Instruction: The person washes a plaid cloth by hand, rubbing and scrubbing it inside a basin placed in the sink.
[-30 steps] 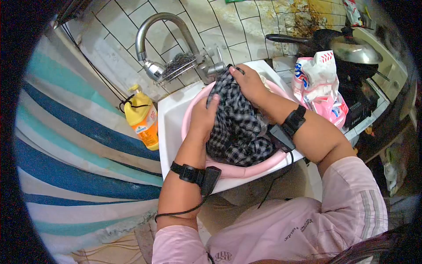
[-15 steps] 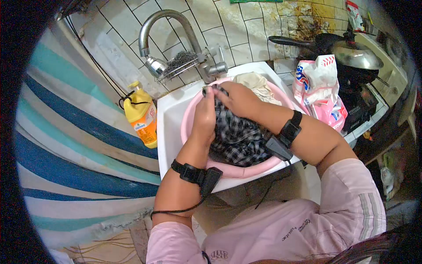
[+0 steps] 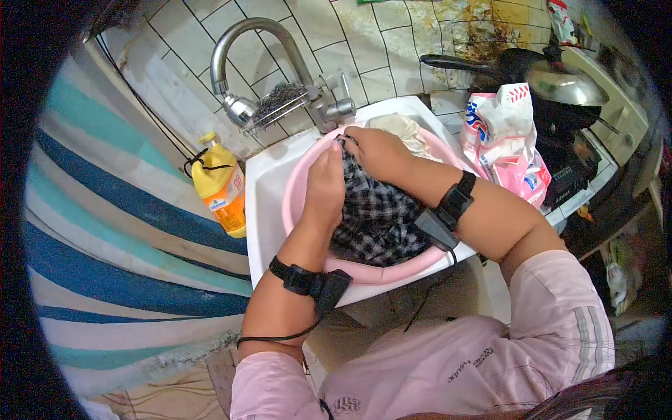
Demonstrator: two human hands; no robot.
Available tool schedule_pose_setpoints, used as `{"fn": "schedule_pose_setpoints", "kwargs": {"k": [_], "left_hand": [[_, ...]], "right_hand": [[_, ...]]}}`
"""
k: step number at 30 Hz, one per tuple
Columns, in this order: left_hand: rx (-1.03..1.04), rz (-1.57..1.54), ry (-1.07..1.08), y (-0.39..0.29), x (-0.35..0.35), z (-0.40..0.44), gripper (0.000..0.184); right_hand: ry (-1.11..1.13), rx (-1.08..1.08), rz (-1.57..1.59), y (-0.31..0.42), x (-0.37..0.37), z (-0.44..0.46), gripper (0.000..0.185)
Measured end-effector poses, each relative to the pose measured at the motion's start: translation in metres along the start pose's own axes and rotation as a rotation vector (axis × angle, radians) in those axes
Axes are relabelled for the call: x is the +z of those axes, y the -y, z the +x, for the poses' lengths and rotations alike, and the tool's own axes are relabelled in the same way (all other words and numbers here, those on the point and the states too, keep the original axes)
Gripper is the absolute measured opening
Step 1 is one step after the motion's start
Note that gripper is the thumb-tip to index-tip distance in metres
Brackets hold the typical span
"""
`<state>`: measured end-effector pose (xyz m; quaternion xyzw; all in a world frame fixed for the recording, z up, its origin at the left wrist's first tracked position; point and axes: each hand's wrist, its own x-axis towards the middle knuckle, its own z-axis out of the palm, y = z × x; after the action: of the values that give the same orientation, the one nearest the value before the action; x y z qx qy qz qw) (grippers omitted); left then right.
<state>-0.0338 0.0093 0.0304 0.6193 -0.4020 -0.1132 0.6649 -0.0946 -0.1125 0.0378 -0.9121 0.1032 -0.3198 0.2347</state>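
Observation:
A wet-looking black-and-white checked cloth lies bunched in a pink basin, which sits in the white sink. My left hand is closed on the cloth's upper left edge, its thumb pointing up. Close beside it, my right hand grips the same edge with bent fingers. The two hands nearly meet near the basin's back rim. A cream cloth rests behind my right hand, partly covered by my forearm.
A curved faucet and a wire rack with a scouring pad stand behind the sink. To the left is a yellow bottle. Detergent bags and a lidded pan are at right; a striped curtain hangs at left.
The whole view has shifted slightly. Both hands keep their hold on the checked cloth, the fingers moving a little at its upper edge.

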Motion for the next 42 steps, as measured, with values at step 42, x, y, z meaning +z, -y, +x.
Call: {"fn": "schedule_pose_setpoints", "kwargs": {"k": [42], "left_hand": [[-0.097,0.129,-0.025,0.008,-0.026,0.007,0.048]], "right_hand": [[-0.065,-0.010,0.481,-0.025,0.006,0.012,0.030]]}}
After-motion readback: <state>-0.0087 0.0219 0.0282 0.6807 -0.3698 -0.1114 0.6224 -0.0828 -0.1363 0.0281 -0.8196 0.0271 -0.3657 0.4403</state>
